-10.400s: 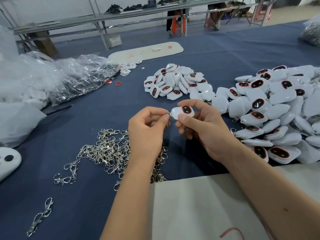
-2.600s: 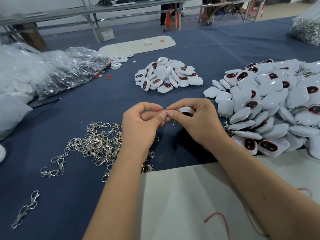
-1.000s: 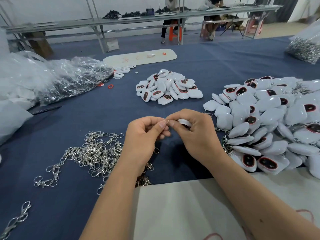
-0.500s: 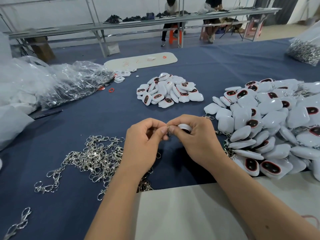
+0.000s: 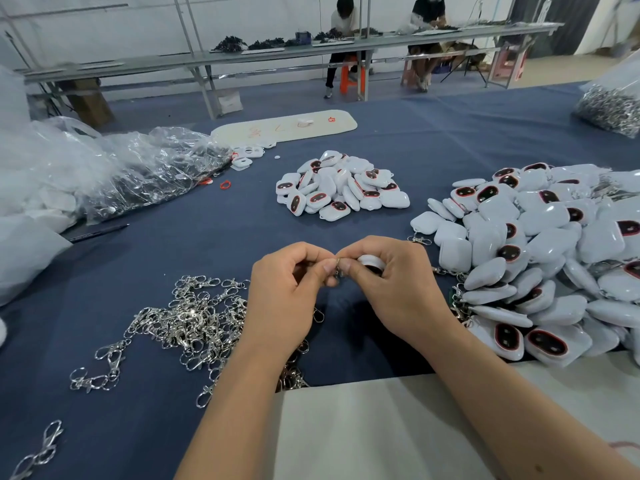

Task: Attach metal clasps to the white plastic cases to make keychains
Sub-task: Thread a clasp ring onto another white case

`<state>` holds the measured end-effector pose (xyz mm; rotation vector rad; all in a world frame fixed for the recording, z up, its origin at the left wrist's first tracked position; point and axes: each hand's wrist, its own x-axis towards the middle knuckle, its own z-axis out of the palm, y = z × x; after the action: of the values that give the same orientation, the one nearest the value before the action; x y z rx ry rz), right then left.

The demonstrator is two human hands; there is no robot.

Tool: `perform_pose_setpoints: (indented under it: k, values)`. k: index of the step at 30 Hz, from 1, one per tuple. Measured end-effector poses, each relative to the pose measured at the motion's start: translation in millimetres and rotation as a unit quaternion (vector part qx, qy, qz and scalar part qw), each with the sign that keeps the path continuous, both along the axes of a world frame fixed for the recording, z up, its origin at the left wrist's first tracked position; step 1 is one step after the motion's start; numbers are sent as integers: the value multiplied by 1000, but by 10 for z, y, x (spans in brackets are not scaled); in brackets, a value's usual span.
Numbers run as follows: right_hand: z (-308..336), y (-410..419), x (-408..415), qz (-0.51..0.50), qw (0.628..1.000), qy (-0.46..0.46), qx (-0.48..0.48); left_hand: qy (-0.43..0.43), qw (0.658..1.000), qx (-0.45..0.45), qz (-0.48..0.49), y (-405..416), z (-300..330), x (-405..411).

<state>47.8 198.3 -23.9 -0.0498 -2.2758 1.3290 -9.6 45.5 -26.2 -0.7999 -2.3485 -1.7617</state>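
White plastic case [image 5: 371, 263] sits gripped in the curled right hand [image 5: 398, 289]. Left hand [image 5: 287, 289] pinches a metal clasp [image 5: 337, 266] against it, fingertips of both hands meeting.

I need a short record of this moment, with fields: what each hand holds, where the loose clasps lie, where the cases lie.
left hand: pinches a metal clasp
right hand: grips a white case
loose clasps: heap on the blue cloth, left of the hands
small case pile: beyond the hands
large case pile: right of the hands
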Motion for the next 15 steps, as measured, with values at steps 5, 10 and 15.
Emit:
perform_pose_setpoints:
  k: [5,10,15]
  values:
    - [-13,8,-8,-2,1000,2,6,11,1000,-23,4,7,12,17]
    - [-29,12,-17,-8,999,4,42,70,994,-75,31,12,22,28]
    - [-29,6,-8,-29,995,34,90,110,988,-97,44,33,29,20]
